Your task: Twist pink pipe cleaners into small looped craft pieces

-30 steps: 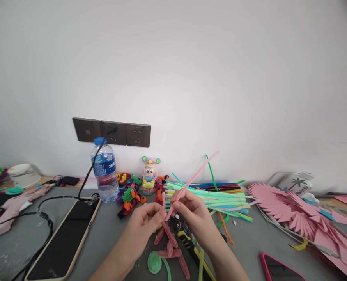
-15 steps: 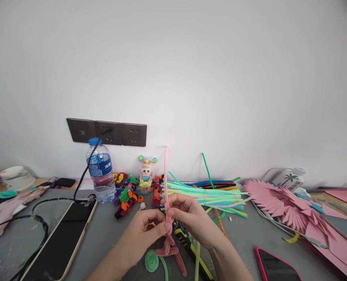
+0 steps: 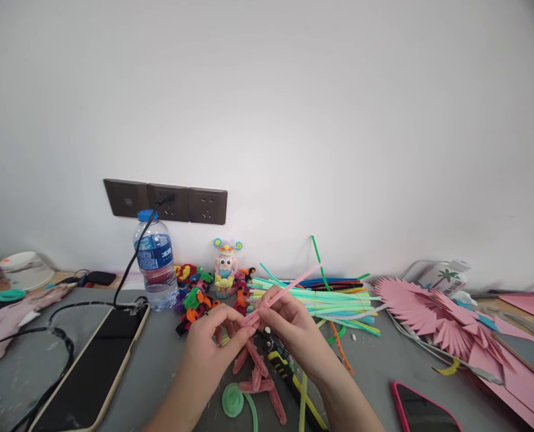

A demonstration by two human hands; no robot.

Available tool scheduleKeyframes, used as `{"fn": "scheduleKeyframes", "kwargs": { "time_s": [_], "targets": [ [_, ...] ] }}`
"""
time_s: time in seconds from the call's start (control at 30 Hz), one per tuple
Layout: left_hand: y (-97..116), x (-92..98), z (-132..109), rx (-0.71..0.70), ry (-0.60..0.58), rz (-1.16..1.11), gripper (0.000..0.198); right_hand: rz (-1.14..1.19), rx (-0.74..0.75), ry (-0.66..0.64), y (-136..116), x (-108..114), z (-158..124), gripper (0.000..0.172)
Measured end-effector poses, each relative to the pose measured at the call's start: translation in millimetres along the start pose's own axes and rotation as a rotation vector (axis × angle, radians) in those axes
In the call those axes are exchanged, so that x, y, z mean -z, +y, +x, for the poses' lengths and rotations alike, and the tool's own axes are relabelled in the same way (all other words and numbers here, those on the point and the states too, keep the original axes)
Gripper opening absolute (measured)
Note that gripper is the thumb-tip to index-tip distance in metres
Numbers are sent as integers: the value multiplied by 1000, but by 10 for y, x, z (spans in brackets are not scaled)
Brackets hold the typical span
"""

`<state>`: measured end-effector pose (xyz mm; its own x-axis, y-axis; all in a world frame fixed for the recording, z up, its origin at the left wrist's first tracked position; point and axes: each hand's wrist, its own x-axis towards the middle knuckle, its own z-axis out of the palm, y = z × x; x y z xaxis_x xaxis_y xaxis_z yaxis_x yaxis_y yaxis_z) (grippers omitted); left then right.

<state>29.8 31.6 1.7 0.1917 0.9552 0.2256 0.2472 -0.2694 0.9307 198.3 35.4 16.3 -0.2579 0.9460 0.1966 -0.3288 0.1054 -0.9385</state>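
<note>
Both hands pinch one pink pipe cleaner [image 3: 296, 280] above the table's middle. My left hand [image 3: 219, 339] grips its lower end between thumb and forefinger. Just to the right, my right hand [image 3: 289, 318] is closed on it too, and the free end slants up to the right. Below the fingers lie several folded pink pipe-cleaner pieces [image 3: 261, 386]. A green pipe-cleaner coil [image 3: 233, 400] with a tail rests in front of them. Yellow-and-black handled pliers [image 3: 289, 381] lie partly under my right hand.
Behind my hands lies a bundle of pipe cleaners [image 3: 334, 302]. A small figurine [image 3: 224, 270] and a water bottle [image 3: 155, 264] stand near the wall. Left is a phone [image 3: 91, 366] with a cable; right are a pink-cased phone [image 3: 424, 411] and folded pink paper [image 3: 447, 324].
The pink pipe cleaner has tipped from upright to a slant toward the upper right. Both hands have shifted up slightly and still pinch it.
</note>
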Motion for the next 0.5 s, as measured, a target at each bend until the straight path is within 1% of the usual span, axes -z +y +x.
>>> {"fn": "scheduleKeyframes", "kwargs": {
  "time_s": [0.07, 0.17, 0.37, 0.5],
  "targets": [
    [-29, 7, -1, -104, 86, 106, 16, -12, 7, -8, 5, -1, 3, 16],
    [-60, 13, 7, -239, 176, 199, 13, -18, 1, -22, -8, -8, 2, 17],
    [-47, 20, -2, -413, 228, 259, 12, -34, 4, -21, -31, -21, -3, 18],
    [-50, 28, -21, -506, 229, 264, 12, -48, -4, -12, -14, -5, -5, 19]
  ]
}}
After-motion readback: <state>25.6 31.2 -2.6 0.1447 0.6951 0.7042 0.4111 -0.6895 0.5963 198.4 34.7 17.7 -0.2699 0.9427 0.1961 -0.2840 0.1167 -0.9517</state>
